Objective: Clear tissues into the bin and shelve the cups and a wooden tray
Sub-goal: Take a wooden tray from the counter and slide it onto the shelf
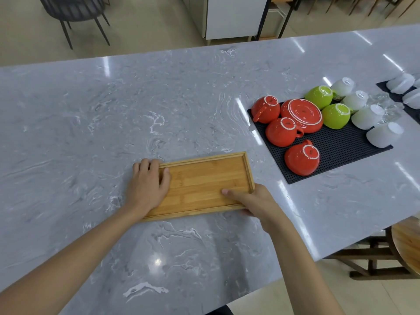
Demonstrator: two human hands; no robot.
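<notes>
A flat wooden tray (202, 183) lies on the grey marble counter (113, 114), near its front middle. My left hand (147, 185) grips the tray's left end, thumb on the inside, fingers curled over the rim. Over the tray's near right corner, my right hand (252, 201) has its thumb on top and its fingers underneath. To the right, a black mat (336, 153) carries upside-down red cups (301, 159), a red saucer (302, 114), green cups (335, 115) and white cups (384, 135). No tissues or bin are in view.
A second black mat (386, 86) with more white cups (401, 83) sits at the far right edge. A wooden stool (406, 242) stands below the counter's right corner. Beyond the counter are a dark chair (75, 10) and a white cabinet (234, 17).
</notes>
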